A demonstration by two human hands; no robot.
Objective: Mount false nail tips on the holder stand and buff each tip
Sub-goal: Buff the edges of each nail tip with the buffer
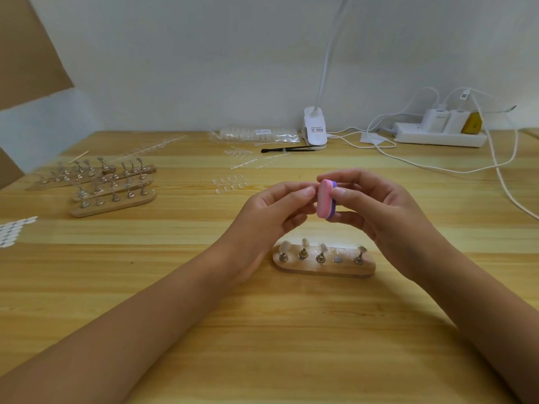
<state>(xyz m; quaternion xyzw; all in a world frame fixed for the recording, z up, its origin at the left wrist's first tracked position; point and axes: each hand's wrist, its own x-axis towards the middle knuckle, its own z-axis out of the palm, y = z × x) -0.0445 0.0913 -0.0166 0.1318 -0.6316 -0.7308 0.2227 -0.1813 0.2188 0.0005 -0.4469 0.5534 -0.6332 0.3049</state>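
Both arms reach forward from the bottom of the picture, and the two hands meet in the air above the tabletop [262,330]. The right hand [379,208] holds a small pink and purple buffer block [325,198]. Its thumb is on the near side and its curled fingers are on the far side, so the block stands almost upright. The left hand [274,211] is just beside it, palm turned inward. Its thumb and first fingers are bunched together with their ends right at the pink face of the block. They may be pinching something tiny, but it is too small to tell.

The wooden holder stand [323,269] lies flat on the tabletop, right under the hands and a little nearer to the person. Four little metal pegs [303,253] stand on it in a row. The peg at the left end carries a pale nail tip [285,246]. One spot [337,259], second from the right, has no peg, only a small round metal dot.

Farther left lie more wooden stands [113,205] with many pegs. Loose clear nail tips [230,183] lie behind the hands. At the back wall sit a bag of tips [259,134], a thin black tool [287,149], a white clip lamp [315,129] and a white power strip [440,137] with cords.
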